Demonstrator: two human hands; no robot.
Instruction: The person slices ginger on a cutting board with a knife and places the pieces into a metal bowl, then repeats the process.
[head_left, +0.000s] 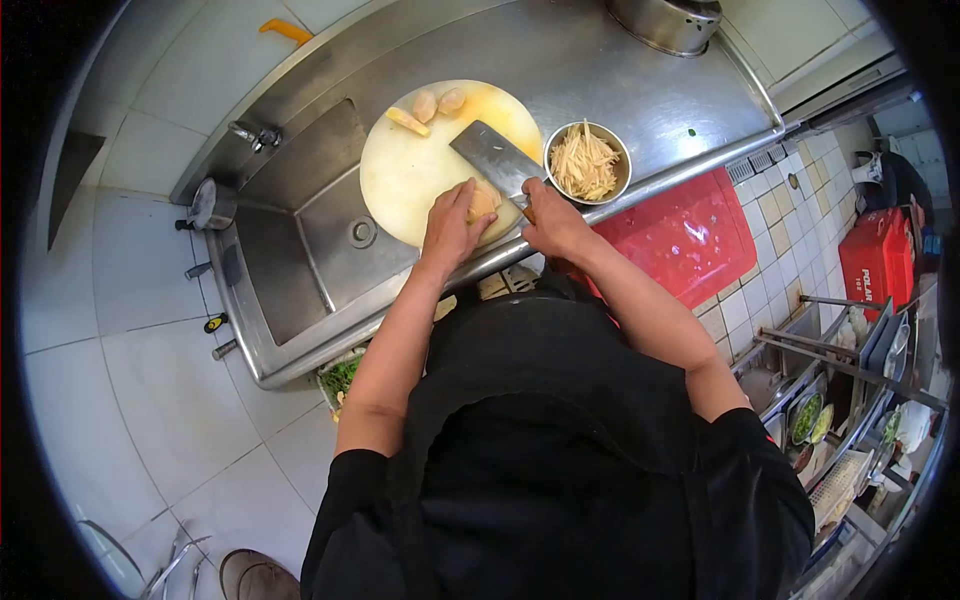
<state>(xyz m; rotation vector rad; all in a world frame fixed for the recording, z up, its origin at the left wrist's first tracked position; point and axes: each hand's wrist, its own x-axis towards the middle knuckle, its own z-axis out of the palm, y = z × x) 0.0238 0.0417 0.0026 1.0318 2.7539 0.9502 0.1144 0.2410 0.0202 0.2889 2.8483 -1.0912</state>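
Observation:
On the round cutting board [395, 180], my left hand [450, 230] is closed over a pale, peeled piece that looks like ginger [484, 200], its fingers pressing it near the board's front edge. My right hand [555, 222] grips the handle of a cleaver [497, 157]. Its broad blade lies across the board, just beyond the held piece. Farther back on the board are two pale peeled chunks [425, 106] and a flatter yellowish piece [407, 121]. Right of the board, a metal bowl [625, 178] holds a heap of thin pale shreds [584, 163].
The board partly overhangs a steel sink basin [275, 285] with a tap [257, 137]. A steel pot [665, 22] stands at the back. Below the counter's right edge is a red surface [680, 240]; a rack [850, 400] with containers stands at far right.

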